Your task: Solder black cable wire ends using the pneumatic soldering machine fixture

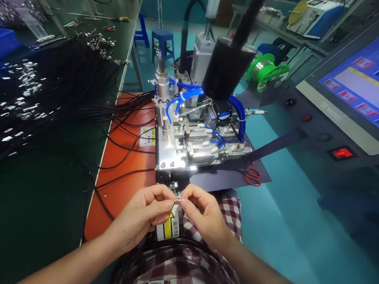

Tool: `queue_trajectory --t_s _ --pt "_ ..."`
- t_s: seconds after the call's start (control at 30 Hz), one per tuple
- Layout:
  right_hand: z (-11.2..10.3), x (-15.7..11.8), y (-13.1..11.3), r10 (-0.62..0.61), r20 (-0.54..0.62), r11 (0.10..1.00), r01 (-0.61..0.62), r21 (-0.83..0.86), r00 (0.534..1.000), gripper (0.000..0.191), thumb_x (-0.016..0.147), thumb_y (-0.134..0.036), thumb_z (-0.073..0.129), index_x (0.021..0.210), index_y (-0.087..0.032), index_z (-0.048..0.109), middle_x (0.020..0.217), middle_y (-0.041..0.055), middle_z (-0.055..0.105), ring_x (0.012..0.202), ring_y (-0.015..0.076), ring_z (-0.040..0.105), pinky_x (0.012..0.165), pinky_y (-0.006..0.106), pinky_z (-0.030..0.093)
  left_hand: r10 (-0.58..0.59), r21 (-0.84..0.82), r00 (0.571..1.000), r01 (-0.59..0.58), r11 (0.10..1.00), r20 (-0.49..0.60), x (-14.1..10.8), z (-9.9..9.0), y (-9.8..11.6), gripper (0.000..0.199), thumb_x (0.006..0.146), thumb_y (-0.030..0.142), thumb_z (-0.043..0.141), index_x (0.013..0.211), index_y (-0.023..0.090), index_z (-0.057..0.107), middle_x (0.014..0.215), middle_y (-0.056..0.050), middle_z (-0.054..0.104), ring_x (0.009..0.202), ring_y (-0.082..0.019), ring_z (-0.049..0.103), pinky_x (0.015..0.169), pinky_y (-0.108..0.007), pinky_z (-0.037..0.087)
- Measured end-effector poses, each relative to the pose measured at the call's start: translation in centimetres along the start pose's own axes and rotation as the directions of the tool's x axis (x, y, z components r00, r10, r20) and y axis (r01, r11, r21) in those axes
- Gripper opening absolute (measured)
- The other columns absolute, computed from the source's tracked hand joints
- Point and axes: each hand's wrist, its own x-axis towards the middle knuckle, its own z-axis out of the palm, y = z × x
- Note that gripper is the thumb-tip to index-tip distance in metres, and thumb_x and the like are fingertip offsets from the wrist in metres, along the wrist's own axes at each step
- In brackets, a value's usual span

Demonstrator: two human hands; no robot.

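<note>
My left hand (148, 209) and my right hand (204, 215) meet in front of my lap, just below the front edge of a metal machine (173, 151). Both are closed in a pinch, thumb against forefinger. Between the fingertips runs a tiny, thin, yellowish piece (178, 200), held from both sides; its exact shape is too small to tell. Under the hands is a white and yellow label (169, 228) with an arrow on the machine's front part. Several black cables (124, 172) run across an orange plate (125, 155) to the machine's left side.
A large heap of black cables (46, 92) covers the dark table at left. Red-handled scissors (252, 176) lie on the dark plate at right. A black cylinder (228, 67) hangs over the machine. A green spool (266, 72) and a control screen (364, 83) stand at right.
</note>
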Motion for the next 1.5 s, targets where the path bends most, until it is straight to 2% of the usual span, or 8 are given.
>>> queue_trajectory --t_s 0.3,0.43,0.57,0.87,1.07,1.13,1.3,1.5 --pt "2.1 -1.6 1.1 -0.336 -0.190 0.883 0.238 -0.406 0.923 0.010 0.086 -0.016 0.049 0.077 -0.018 0.049 0.072 -0.0002 0.048 0.063 0.0127 0.045 0.058 0.027 0.036 0.109 0.179 0.983 -0.083 0.980 -0.144 -0.4 0.5 -0.7 0.018 0.081 0.034 0.063 0.079 0.016 0.058 0.054 0.007 0.041 0.046 -0.004 0.029 0.043 -0.018 0.020" --pt "1.8 -1.6 0.9 -0.532 -0.106 0.656 0.330 -0.678 0.840 0.010 0.083 -0.012 0.051 0.077 -0.018 0.050 0.067 -0.0007 0.051 0.060 0.0136 0.045 0.058 0.029 0.032 0.218 0.297 0.963 -0.164 0.941 -0.160 -0.3 0.9 -0.5 0.015 0.080 0.030 0.063 0.077 0.016 0.058 0.058 0.005 0.051 0.049 -0.005 0.039 0.045 -0.017 0.030" --pt "0.8 -1.4 -0.1 -0.574 0.040 0.492 0.384 -0.781 0.818 0.007 0.084 -0.012 0.051 0.079 -0.018 0.051 0.067 0.0005 0.055 0.062 0.0146 0.048 0.059 0.030 0.031 0.280 0.385 0.949 -0.207 0.899 -0.145 -0.3 1.1 -0.4 0.013 0.079 0.027 0.063 0.076 0.015 0.059 0.065 0.003 0.055 0.059 -0.008 0.047 0.053 -0.018 0.038" --pt "0.4 -1.2 -0.1 -0.434 -0.063 0.702 0.294 -0.649 0.898 0.011 0.086 -0.014 0.047 0.076 -0.018 0.049 0.070 0.0015 0.052 0.063 0.0150 0.047 0.059 0.030 0.033 0.167 0.354 0.975 -0.105 0.929 -0.148 -0.4 1.3 0.2 0.014 0.078 0.029 0.063 0.074 0.016 0.058 0.051 0.008 0.042 0.043 -0.003 0.031 0.038 -0.015 0.022" --pt "0.6 -1.3 0.1 -0.524 -0.008 0.598 0.361 -0.715 0.852 0.010 0.084 -0.012 0.049 0.076 -0.019 0.049 0.066 0.0000 0.051 0.062 0.0151 0.047 0.058 0.030 0.031 0.131 0.288 0.982 -0.087 0.954 -0.138 -0.3 0.8 -0.4 0.018 0.079 0.034 0.063 0.085 0.017 0.063 0.053 0.007 0.040 0.046 -0.005 0.028 0.041 -0.017 0.020" --pt "0.9 -1.5 0.4 -0.513 -0.050 0.639 0.342 -0.689 0.857 0.010 0.084 -0.012 0.049 0.076 -0.019 0.049 0.067 -0.0001 0.051 0.062 0.0150 0.046 0.058 0.029 0.031 0.127 0.251 0.982 -0.090 0.964 -0.137 -0.2 0.6 -0.8 0.019 0.080 0.036 0.063 0.085 0.017 0.062 0.053 0.008 0.037 0.048 -0.005 0.027 0.043 -0.018 0.019" --pt "1.8 -1.6 1.1 -0.274 -0.238 0.910 0.171 -0.377 0.932 0.012 0.087 -0.017 0.046 0.076 -0.019 0.048 0.073 -0.0005 0.047 0.062 0.0125 0.045 0.057 0.026 0.037 0.136 0.212 0.985 -0.112 0.971 -0.102 -0.3 0.4 -1.2 0.019 0.083 0.037 0.060 0.085 0.017 0.058 0.055 0.007 0.034 0.051 -0.006 0.026 0.046 -0.021 0.017" --pt "1.5 -1.2 0.3 -0.056 -0.182 0.997 0.045 -0.064 0.982 0.014 0.088 -0.024 0.048 0.075 -0.018 0.048 0.068 -0.0026 0.044 0.059 0.0105 0.040 0.054 0.023 0.035 0.127 0.219 0.991 -0.114 0.969 -0.049 -0.3 0.3 -1.0 0.020 0.086 0.036 0.056 0.085 0.016 0.057 0.057 0.006 0.033 0.053 -0.007 0.024 0.047 -0.022 0.016"
